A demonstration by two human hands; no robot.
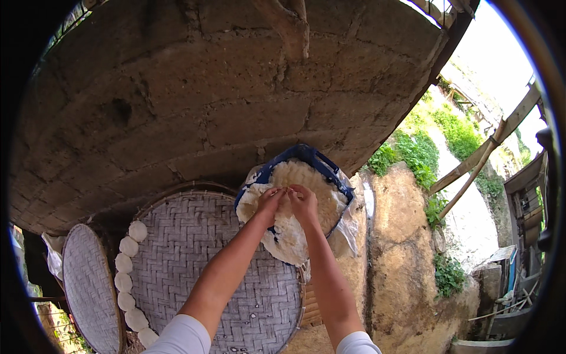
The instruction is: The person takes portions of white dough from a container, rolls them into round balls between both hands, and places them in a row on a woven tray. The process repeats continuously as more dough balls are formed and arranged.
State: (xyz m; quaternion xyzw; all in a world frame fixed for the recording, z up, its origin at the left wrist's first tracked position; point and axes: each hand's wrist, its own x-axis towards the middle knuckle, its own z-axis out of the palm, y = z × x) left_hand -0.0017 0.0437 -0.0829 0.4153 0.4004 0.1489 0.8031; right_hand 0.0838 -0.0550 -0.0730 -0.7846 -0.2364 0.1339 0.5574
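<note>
A blue basin (326, 167) holds a heap of white, crumbly mash (300, 174), with a pale plastic sheet (349, 231) hanging over its right side. Above the mash, my left hand (270, 202) and my right hand (303, 204) meet at the fingertips. The fingers of both are curled closed; whatever is between them is hidden or too small to name. Left of the basin lies a large round woven tray (194, 259). Several round white patties (124, 263) form a curved row along its left rim.
A second round woven tray (88, 289) leans at the far left. A block wall (206, 100) rises right behind the basin and trays. To the right run a stony earth ledge (395, 218), green plants (448, 274) and a wooden pole railing (489, 144).
</note>
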